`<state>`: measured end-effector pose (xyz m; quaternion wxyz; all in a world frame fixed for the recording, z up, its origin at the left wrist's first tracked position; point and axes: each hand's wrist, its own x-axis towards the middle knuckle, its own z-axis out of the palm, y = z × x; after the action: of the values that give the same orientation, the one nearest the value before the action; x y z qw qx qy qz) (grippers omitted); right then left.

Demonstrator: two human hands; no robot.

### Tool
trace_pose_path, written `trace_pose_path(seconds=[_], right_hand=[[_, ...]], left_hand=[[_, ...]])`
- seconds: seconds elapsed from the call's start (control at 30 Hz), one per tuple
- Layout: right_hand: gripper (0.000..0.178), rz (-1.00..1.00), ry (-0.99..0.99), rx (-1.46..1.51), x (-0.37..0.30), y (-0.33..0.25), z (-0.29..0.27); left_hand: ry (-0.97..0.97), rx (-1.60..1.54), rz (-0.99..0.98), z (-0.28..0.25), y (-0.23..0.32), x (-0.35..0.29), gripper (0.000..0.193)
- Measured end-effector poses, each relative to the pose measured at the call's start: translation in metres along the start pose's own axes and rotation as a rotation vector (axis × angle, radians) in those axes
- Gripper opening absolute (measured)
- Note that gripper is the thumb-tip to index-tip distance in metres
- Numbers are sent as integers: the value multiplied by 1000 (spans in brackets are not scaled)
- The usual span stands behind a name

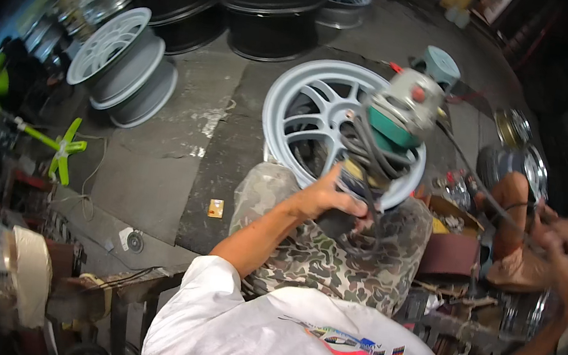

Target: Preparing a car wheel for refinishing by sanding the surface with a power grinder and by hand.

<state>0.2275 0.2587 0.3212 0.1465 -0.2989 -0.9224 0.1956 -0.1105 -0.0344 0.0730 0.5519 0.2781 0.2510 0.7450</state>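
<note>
My left hand (pixel 333 199) is closed around a dark hand-held tool with a yellowish patch (pixel 353 175), just above my knees. Loops of thick grey cable (pixel 367 149) hang beside that tool, over a pale grey spoked wheel rim (pixel 281 99) lying in front of me. Above the rim's right side is a grey and green motor unit (pixel 405 111) with a red knob. From this unit a dark cable (pixel 474 162) stretches to my right hand (pixel 565 244), raised at the far right. That hand is smeared by motion, its fingers seeming closed on the cable.
Two pale rims (pixel 117 61) lean together at the left, near a green fan-shaped piece (pixel 68 146). Large black barrels (pixel 270 27) stand behind. A round teal-grey can (pixel 442 64) sits past the motor. At the right are a brown-red box (pixel 450 253) and a bare bent limb (pixel 513 195).
</note>
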Motion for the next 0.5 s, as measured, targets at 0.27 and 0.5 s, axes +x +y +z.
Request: trace_pose_path(seconds=[0.27,0.5], right_hand=[[59,670,-909,269,-19,-36,151],[47,170,-680,734,6,-62,231]], left_hand=[[-138,96,-28,-9,8,-3,63],[-180,153,-180,-6,-8,-4,59]])
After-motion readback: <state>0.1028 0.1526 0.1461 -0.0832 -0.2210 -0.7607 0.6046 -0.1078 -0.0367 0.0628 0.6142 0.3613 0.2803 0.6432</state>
